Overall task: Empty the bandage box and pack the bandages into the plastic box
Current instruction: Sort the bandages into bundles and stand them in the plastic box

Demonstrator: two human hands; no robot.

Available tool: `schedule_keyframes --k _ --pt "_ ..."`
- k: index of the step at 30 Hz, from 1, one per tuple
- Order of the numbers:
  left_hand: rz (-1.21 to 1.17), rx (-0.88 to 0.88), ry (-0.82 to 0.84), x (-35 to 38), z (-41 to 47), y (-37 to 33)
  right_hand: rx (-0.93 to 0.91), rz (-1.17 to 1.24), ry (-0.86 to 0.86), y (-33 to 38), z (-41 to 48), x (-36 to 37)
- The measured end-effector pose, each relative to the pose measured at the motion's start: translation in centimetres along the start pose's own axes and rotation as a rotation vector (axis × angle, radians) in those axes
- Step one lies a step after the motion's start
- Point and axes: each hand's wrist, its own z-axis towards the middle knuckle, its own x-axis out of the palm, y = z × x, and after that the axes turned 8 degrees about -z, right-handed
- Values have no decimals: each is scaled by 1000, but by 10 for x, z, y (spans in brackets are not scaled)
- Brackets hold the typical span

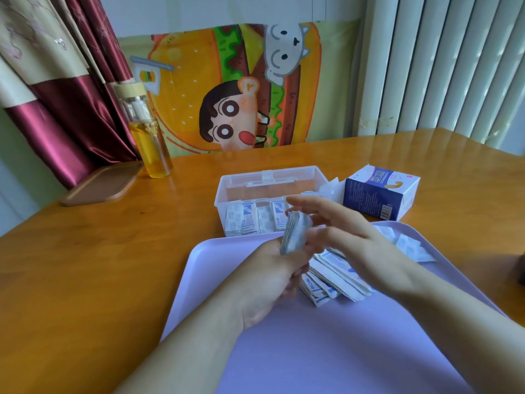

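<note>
My left hand (pixel 272 277) grips an upright stack of wrapped bandages (pixel 294 233) over the far edge of the lilac tray (pixel 312 351). My right hand (pixel 349 237) hovers beside the stack's top with fingers spread and straight; it is blurred. A loose pile of bandages (pixel 338 280) lies on the tray under both hands. The clear plastic box (pixel 241 186) stands just beyond the tray, lid up, with bandages (pixel 250 220) standing in a row inside. The blue and white bandage box (pixel 380 193) lies open to the right of it.
A glass bottle (pixel 147 135) of yellow liquid and a brown wooden tray (pixel 102 183) stand at the table's far left. A few single bandages (pixel 409 245) lie at the lilac tray's right. A cartoon cushion leans against the wall behind the wooden table (pixel 85 251).
</note>
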Motion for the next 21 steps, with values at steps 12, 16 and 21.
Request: schedule_keyframes --k 12,16,21 --pt "186 90 -65 -2 1 3 -94 -355 -244 1 4 1" --pt "345 260 -199 -3 6 0 -119 -320 -357 7 7 -3" --pt "531 272 -232 -1 -1 -14 -92 -323 -242 18 14 -11"
